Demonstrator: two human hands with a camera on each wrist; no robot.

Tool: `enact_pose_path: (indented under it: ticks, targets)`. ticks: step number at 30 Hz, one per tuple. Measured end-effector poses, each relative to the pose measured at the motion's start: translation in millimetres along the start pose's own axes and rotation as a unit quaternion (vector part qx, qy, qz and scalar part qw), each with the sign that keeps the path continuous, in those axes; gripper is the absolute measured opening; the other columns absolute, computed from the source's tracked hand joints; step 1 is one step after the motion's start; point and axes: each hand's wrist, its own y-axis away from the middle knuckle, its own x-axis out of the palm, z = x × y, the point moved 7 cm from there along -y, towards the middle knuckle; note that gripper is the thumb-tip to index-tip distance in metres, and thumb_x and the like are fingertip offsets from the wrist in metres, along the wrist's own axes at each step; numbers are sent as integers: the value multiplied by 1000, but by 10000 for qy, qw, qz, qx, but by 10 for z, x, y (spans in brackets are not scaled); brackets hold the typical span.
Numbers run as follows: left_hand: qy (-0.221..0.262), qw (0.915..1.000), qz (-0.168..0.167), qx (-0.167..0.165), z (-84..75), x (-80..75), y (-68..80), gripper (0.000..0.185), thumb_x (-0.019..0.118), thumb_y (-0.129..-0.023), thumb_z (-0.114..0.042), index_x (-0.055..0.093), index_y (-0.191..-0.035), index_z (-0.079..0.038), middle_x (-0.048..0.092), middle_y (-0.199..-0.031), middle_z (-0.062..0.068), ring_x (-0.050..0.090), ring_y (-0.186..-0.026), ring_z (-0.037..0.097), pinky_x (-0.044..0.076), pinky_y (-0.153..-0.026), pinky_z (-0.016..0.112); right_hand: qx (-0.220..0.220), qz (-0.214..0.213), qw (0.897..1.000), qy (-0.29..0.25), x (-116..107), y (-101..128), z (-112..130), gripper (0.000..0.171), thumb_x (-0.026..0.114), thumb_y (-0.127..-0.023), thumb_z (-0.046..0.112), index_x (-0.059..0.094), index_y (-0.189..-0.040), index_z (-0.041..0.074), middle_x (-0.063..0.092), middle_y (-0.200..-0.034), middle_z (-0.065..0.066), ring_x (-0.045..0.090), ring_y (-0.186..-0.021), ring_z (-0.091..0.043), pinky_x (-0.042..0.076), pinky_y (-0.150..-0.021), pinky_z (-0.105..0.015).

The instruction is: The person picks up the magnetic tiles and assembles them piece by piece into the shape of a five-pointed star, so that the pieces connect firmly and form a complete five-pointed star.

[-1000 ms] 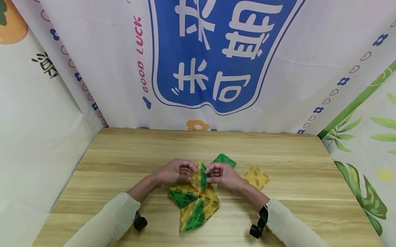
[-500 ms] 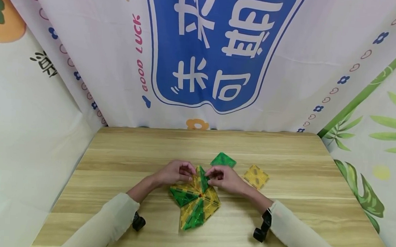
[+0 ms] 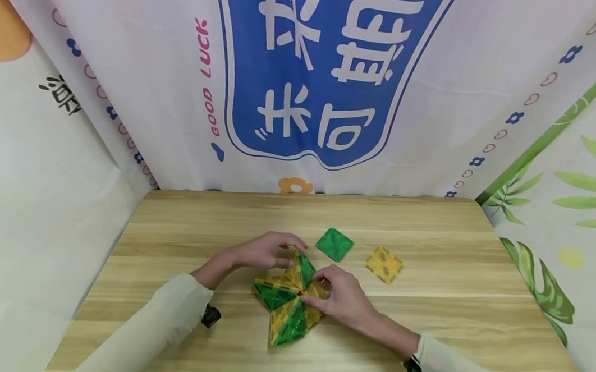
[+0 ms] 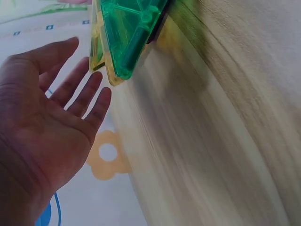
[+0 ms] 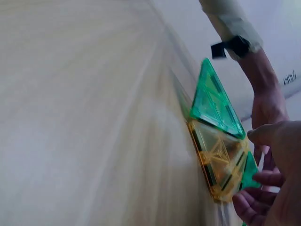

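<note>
Your left hand (image 3: 261, 250) is spread flat, fingers straight, beside the raised top of the green-and-yellow magnetic tile pinwheel (image 3: 292, 301) at the table's (image 3: 173, 241) middle. Your right hand (image 3: 345, 301) pinches its right-hand tiles. A green square tile (image 3: 334, 244) and a yellow square tile (image 3: 384, 264) lie beyond.

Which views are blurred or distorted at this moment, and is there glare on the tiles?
Head view: sharp, evenly lit, wide-angle bending at edges, no glare on the green and yellow translucent tile fan. Left wrist view: wooden table motion-smeared. Right wrist view: table streaked, fan fairly clear.
</note>
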Motion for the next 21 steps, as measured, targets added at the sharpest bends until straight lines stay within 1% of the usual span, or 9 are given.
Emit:
enact_pose_path:
  ticks: [3,5,7,11,15,18,21]
  targets:
    - [-252,9991,326,67,-29,59,-33,36,71,-98,0,69,-134,-5,60,-149,18,52,-143,34,41,-119,57,71,-73,9992,374,29,21,42,50,89,-86,44,74,-112,4,68,-96,-2,61,-81,-15,52,-70,-24]
    - [-422,9981,430,107,-35,84,-40,35,74,-97,-1,71,-132,-6,61,-148,17,53,-142,33,40,-120,56,79,-90,9983,566,53,20,67,55,88,-85,49,74,-113,3,68,-95,-1,61,-81,-13,52,-69,-24]
    - [-553,9973,462,116,-44,96,-36,34,76,-96,-2,72,-129,-7,63,-146,15,54,-141,31,40,-121,53,74,-94,9971,751,75,12,89,60,88,-84,53,74,-113,3,69,-96,-1,62,-82,-11,54,-70,-24]
    - [-844,9955,368,203,-32,96,-2,30,79,-95,-5,74,-125,-8,66,-141,11,57,-137,28,43,-119,50,125,-55,9951,978,116,-15,123,66,86,-83,60,75,-114,3,70,-98,-2,63,-83,-10,54,-70,-26]
    - [-1175,9925,195,268,3,80,59,27,80,-95,-9,75,-122,-9,68,-133,6,61,-130,25,48,-114,46,130,76,9935,1132,147,-48,154,70,84,-83,63,75,-118,4,72,-103,-3,64,-86,-12,55,-71,-28]
    - [-1380,9902,30,213,29,64,116,25,81,-95,-11,76,-120,-9,68,-130,5,62,-125,24,51,-110,44,85,198,9928,1177,155,-87,166,71,85,-82,61,74,-122,3,73,-108,-6,67,-91,-15,58,-76,-32]
    - [-1501,9885,-164,60,52,47,182,25,82,-95,-13,76,-119,-9,68,-128,5,64,-122,24,54,-106,44,85,303,9931,1129,139,-137,159,70,88,-81,56,74,-123,2,74,-111,-8,69,-97,-19,60,-82,-36]
